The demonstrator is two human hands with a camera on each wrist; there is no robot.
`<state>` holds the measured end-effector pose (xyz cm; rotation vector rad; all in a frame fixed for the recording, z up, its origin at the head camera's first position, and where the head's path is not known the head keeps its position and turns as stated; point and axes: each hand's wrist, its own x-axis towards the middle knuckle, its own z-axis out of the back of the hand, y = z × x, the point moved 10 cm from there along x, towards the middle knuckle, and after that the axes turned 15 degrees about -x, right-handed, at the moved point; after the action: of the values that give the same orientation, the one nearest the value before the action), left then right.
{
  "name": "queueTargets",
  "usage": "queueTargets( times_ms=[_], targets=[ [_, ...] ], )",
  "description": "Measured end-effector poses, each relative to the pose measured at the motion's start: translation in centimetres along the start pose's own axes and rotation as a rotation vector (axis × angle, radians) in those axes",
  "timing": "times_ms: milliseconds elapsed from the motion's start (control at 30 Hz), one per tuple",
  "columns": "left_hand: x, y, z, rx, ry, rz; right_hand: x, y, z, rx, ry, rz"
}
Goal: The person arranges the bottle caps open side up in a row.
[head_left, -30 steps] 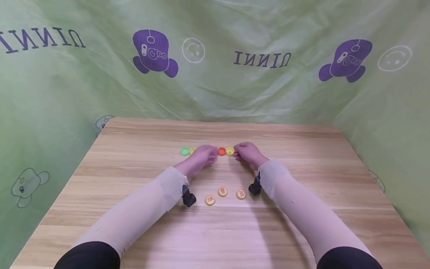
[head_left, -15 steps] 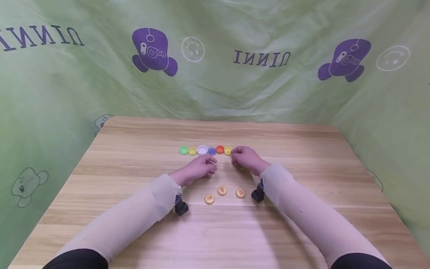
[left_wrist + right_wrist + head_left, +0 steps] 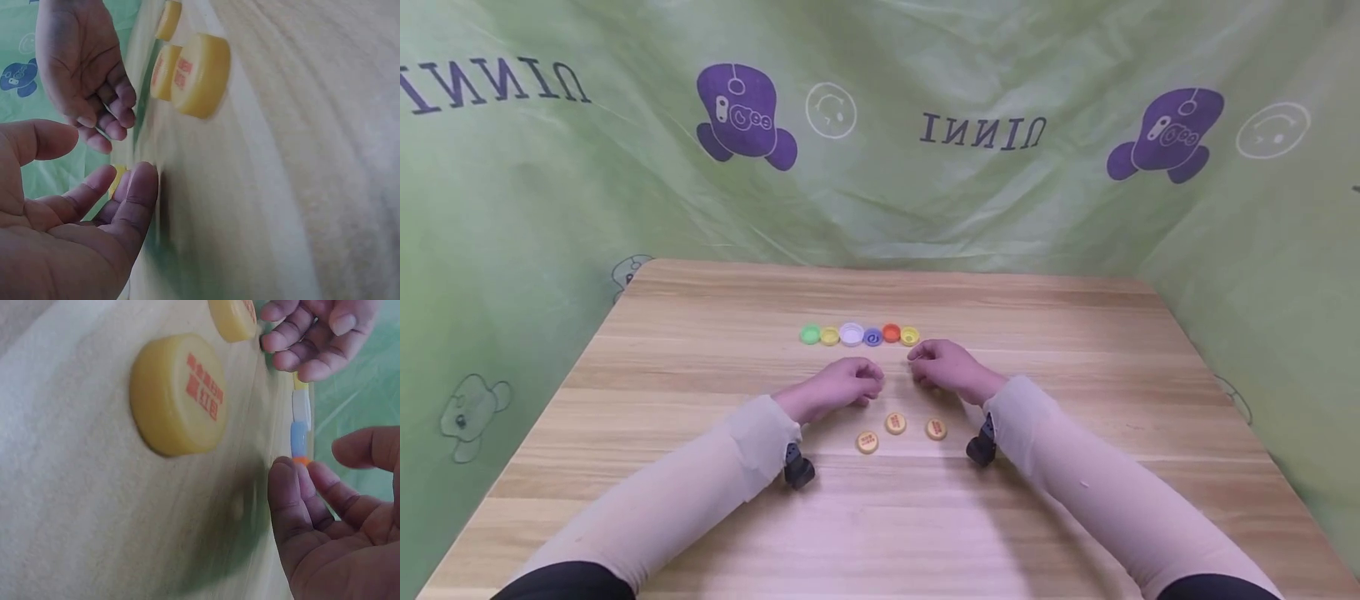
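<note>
A row of bottle caps lies across the table, hollow side up in the head view: a green cap (image 3: 810,334), a yellow cap (image 3: 830,337), a larger white cap (image 3: 852,334), a blue cap (image 3: 872,337), a red cap (image 3: 891,332) and another yellow cap (image 3: 910,336) at the right end. My left hand (image 3: 838,385) hovers on the near side of the row, fingers loosely bent, holding nothing. Just below the right-end yellow cap is my right hand (image 3: 951,368), its thumb and fingers apart with nothing between them, as the right wrist view confirms.
Closer to me lie three yellow caps with red print: a left one (image 3: 867,442), a middle one (image 3: 895,423) and a right one (image 3: 936,429). Green printed cloth (image 3: 865,208) hangs behind and beside the wooden table (image 3: 700,300).
My left hand has drawn back from the row toward me, uncovering the white and blue caps. The right hand has let go of the right-end yellow cap and moved slightly nearer me.
</note>
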<state>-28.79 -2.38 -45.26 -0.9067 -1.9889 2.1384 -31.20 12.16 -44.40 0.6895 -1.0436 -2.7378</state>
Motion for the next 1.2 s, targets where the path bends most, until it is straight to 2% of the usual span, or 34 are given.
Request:
queueTargets(
  times_ms=[167,267,433,500,700,833,933,1067,1200],
  targets=[
    [-0.7,0.4,-0.7,0.011,0.056,0.001,-0.9,0.5,-1.5,-0.037,0.122,0.081],
    [-1.2,0.4,-1.1,0.047,0.081,-0.007,-1.8,1.0,-2.2,-0.125,0.166,0.152],
    [-1.4,0.0,-1.4,0.18,0.079,-0.046,-3.1,1.8,-3.0,-0.244,0.197,0.208],
    [-1.5,-0.1,-1.7,0.229,0.087,-0.054,-3.3,1.8,-3.3,-0.254,0.207,0.189],
    [-1.5,0.1,-2.5,0.26,0.124,-0.027,-3.4,2.0,-3.7,-0.327,0.149,0.187],
    [-1.6,0.1,-2.8,0.207,0.129,-0.005,-3.5,2.6,-3.9,-0.399,0.096,0.234],
    [-1.5,0.4,-2.7,0.096,0.127,0.013,-3.5,2.9,-3.8,-0.424,0.067,0.254],
    [-1.1,1.0,-2.2,-0.057,0.107,0.038,-3.4,2.6,-3.5,-0.377,0.058,0.239],
    [-0.7,0.7,-1.6,-0.092,0.079,0.017,-3.0,2.0,-3.0,-0.293,0.058,0.207]
  ],
)
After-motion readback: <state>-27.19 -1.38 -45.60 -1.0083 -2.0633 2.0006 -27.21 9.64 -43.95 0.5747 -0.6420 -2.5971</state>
